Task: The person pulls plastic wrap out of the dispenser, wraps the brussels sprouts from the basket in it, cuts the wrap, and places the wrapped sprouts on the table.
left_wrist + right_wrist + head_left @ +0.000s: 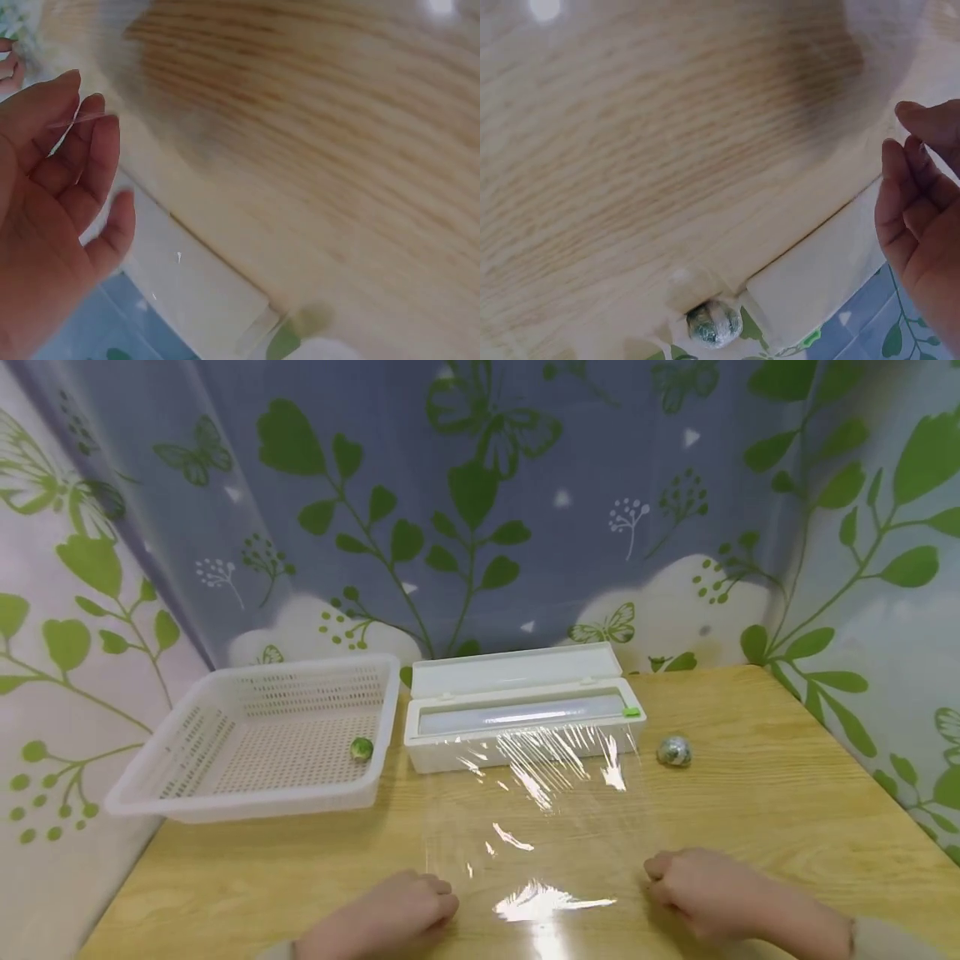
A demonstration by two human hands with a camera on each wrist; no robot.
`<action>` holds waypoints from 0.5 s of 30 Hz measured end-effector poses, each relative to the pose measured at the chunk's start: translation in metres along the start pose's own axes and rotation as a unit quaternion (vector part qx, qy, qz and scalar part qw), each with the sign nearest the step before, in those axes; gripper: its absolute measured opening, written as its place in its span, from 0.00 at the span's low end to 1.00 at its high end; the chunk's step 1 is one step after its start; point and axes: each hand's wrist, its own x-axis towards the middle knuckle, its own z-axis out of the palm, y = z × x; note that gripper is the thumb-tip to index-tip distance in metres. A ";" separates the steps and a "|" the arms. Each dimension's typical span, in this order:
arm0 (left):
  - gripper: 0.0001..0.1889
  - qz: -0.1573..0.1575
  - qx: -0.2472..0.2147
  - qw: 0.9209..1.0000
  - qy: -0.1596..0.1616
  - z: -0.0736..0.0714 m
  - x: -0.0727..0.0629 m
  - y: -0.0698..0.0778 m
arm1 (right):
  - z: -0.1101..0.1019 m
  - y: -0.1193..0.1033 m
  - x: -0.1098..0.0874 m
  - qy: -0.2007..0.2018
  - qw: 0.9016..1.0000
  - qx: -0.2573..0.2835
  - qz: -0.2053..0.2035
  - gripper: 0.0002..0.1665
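Note:
A sheet of clear plastic wrap (540,835) stretches from the white wrap dispenser box (517,752) toward me, glinting over the table. The box's lid stands open, with the roll (517,714) inside. My left hand (405,906) pinches the sheet's near left corner; a thin edge of film shows between thumb and fingers in the left wrist view. At the near right corner, my right hand (705,893) grips the other side of the sheet, though the film is hard to make out at its fingertips. Right of the box lies a small wrapped ball (674,751), green beneath shiny film.
A white plastic basket (247,806) stands on the left of the wooden table (787,810), holding one small green Brussels sprout (362,748). A green slider (632,712) sits at the box's right end. Patterned curtain (525,527) hangs behind the table.

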 end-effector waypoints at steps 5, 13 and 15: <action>0.07 -0.004 -0.054 0.999 -0.009 0.010 0.001 -0.002 | 0.006 0.003 0.004 -0.004 0.999 0.047 -0.017 0.20; 0.08 -0.016 -0.084 0.995 -0.043 0.010 0.000 -0.002 | 0.010 0.009 0.004 -0.030 0.996 0.089 -0.002 0.20; 0.09 -0.024 -0.076 0.996 -0.051 0.008 0.000 -0.001 | 0.010 0.009 0.004 -0.031 0.995 0.090 0.000 0.20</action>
